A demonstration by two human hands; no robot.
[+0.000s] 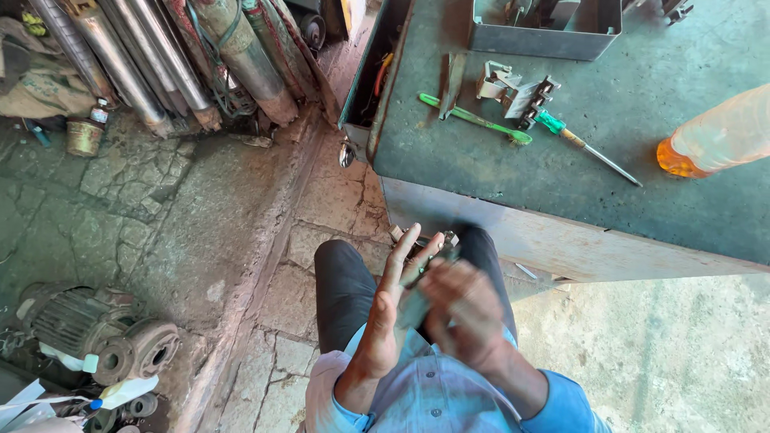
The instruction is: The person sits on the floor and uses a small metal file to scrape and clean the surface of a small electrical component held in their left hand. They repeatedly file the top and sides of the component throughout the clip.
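Metal part sits pressed between left hand and right hand

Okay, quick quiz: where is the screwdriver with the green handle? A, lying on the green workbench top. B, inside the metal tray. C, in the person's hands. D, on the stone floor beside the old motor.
A: the screwdriver lies flat on the workbench, its green handle beside a small metal part, outside the metal tray and well away from both hands.
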